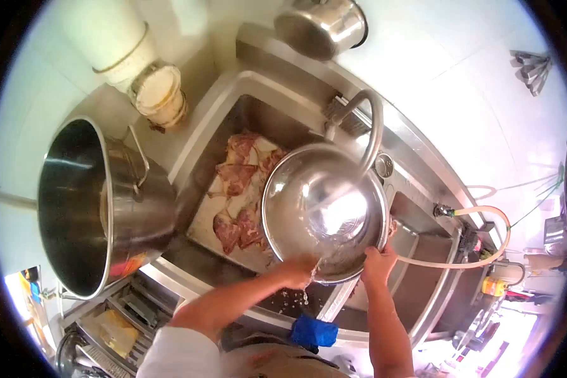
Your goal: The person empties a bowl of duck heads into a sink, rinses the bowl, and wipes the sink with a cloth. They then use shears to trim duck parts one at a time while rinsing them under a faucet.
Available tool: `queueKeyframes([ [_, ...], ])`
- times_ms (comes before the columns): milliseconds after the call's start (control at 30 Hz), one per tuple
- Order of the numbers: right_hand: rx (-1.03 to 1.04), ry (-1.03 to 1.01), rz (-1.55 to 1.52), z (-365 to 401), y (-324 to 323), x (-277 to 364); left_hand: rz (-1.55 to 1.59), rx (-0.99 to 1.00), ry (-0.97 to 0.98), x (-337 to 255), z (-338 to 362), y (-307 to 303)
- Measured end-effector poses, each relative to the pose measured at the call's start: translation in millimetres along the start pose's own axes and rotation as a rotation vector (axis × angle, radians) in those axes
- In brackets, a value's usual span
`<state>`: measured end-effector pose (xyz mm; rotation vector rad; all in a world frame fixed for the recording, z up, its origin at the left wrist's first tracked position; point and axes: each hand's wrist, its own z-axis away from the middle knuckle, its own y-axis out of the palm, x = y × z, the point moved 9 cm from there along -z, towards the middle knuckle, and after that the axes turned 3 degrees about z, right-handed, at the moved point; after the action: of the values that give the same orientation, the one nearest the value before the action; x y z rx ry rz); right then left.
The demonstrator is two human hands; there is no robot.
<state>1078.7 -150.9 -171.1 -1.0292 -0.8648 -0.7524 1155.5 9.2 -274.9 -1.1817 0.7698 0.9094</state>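
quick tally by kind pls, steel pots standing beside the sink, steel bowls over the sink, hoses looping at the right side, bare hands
large steel pot on the left and smaller steel pot at the top: 2
steel bowl: 1
hose: 1
left hand and right hand: 2
total: 6

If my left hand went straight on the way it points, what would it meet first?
Most likely the steel bowl, at its near edge; your left hand looks right by it, though depth is unclear.
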Motion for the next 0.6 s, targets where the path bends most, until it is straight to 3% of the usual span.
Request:
queueKeyframes([
  [67,0.008,0.034,0.041,3,-2,6,-0.222,0.19,-0.356,115,5,11],
  [133,0.013,0.027,0.067,2,-8,-8,-0.661,-0.178,-0.286,137,0,-70],
  [200,0.084,0.172,0.091,8,-5,-11,-0.894,-0.167,-0.198,155,-23,-110],
  [300,0.126,0.369,0.014,12,-2,-21,-0.594,-0.531,-0.4,151,-25,-199],
  [367,0.153,0.466,-0.109,20,-3,-36,-0.398,-0.58,-0.544,149,-21,-221],
  [467,0.261,0.528,-0.22,30,8,-50,-0.193,-0.471,-0.646,144,-11,-231],
  [500,0.321,0.493,-0.144,25,9,-58,-0.073,-0.467,-0.664,144,3,-235],
  [567,0.437,0.425,-0.001,12,13,-90,0.172,-0.516,-0.578,206,28,-222],
  [600,0.397,0.319,0.127,5,17,-93,0.401,-0.564,-0.573,208,47,-219],
])
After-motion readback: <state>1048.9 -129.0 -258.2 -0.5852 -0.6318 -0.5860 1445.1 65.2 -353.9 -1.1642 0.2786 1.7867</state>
